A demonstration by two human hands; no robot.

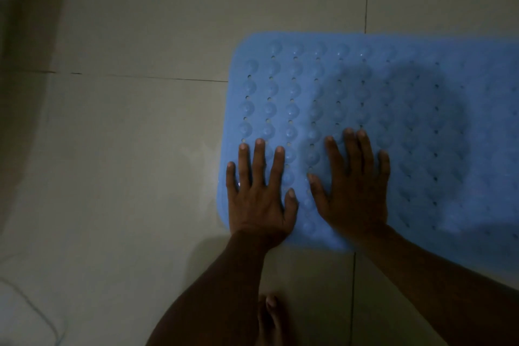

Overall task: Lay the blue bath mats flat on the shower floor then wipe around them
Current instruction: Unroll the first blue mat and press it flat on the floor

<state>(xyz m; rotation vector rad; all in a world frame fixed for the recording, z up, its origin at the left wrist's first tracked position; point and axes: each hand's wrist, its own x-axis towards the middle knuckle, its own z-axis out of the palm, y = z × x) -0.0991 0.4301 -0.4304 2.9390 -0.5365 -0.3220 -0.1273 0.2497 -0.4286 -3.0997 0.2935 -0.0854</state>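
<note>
A blue bath mat (393, 109) with rows of round bumps and small holes lies flat on the pale tiled floor (134, 149), running off the right edge of the view. My left hand (259, 194) rests palm down on the mat's near left corner, fingers spread, holding nothing. My right hand (355, 188) lies flat on the mat just to the right of it, fingers also apart. Both hands touch the mat's surface. Only one mat is in view.
Dim light; large beige tiles with dark grout lines surround the mat. A bare foot (271, 317) stands on the floor below the mat's near edge. A dark wall or edge (25, 8) is at the far left, and a pale curved object (22, 312) at the bottom left.
</note>
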